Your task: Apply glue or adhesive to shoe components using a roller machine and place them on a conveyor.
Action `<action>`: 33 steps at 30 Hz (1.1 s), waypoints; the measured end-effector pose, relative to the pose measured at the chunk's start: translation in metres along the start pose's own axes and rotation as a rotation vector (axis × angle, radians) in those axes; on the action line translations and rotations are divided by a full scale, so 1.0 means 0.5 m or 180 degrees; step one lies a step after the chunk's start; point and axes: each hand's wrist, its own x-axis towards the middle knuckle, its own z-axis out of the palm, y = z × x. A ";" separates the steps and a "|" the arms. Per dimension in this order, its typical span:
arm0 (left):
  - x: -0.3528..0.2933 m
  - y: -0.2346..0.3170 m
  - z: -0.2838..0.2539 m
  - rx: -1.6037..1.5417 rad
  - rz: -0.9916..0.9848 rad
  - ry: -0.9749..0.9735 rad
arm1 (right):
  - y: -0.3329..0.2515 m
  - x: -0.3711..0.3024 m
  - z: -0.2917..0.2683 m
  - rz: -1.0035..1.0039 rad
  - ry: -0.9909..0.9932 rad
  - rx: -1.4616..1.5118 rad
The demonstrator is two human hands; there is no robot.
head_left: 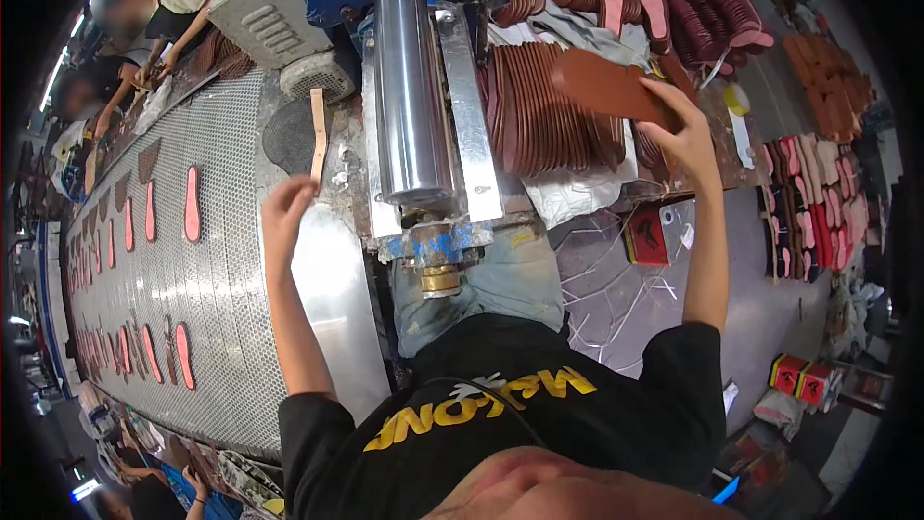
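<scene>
My right hand point(681, 130) grips one end of a brown sole-shaped piece point(611, 87), its fingers on the near right end. Below and left of that piece stands a packed row of brown soles point(544, 130) on the bench. My left hand point(286, 217) is closed, fingertips pinched at the lower end of a narrow tan strip point(319, 130) with a slight bend. A dark grey rounded pad point(291, 135) lies beside the strip. Between my hands is a machine with a shiny metal roller point(409, 87).
A perforated conveyor belt point(236, 308) on the left carries pink insoles point(192, 204) and brown pieces. More maroon soles point(698, 10) are stacked at the far right. Other people work at the far left and lower left. A red box point(647, 236) sits below the bench.
</scene>
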 end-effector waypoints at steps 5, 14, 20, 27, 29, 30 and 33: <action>0.098 0.213 0.043 0.0492 0.1054 -0.1018 | -0.153 0.134 0.106 -0.1212 -0.0611 -0.0216; 0.090 0.285 0.029 0.1935 0.1929 -0.1202 | -0.291 0.294 0.162 -0.1297 -0.0062 0.0365; 0.078 0.218 -0.069 0.2616 0.1938 -0.0678 | -0.356 0.533 0.229 -0.1826 0.0481 -0.0518; -0.054 -0.078 -0.097 -0.1422 -0.0473 -0.0911 | -0.339 0.693 0.335 -0.0967 -0.0438 -0.1313; -0.134 -0.154 -0.081 -0.2823 -0.0700 -0.0314 | -0.313 0.717 0.335 -0.0924 -0.0387 -0.1400; -0.180 -0.161 -0.083 -0.3108 -0.0487 -0.0005 | -0.317 0.714 0.340 -0.0897 -0.0395 -0.1473; -0.272 -0.208 -0.121 -0.3861 -0.0364 0.1044 | -0.314 0.739 0.350 -0.0951 -0.0538 -0.1565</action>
